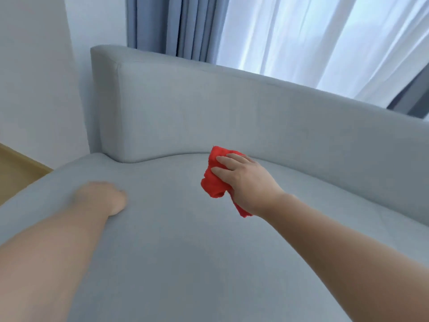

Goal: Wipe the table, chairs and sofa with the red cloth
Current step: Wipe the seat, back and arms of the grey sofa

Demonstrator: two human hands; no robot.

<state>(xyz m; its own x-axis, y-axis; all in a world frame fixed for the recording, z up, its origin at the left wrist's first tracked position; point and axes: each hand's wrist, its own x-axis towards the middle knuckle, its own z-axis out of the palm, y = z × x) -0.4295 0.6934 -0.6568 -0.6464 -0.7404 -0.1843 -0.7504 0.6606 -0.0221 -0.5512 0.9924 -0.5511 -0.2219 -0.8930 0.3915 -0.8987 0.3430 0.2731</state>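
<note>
One red cloth [212,182] lies under the right hand [243,182] (fingers flat, pressing), long axis fingertips-to-wrist. The left hand [102,196] rests on the one sofa [185,252]; blurred, grip indeterminate.

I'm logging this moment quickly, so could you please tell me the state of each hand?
Left hand: rests on the sofa, too blurred to tell.
Right hand: open, fingers pressing the red cloth down.
</note>
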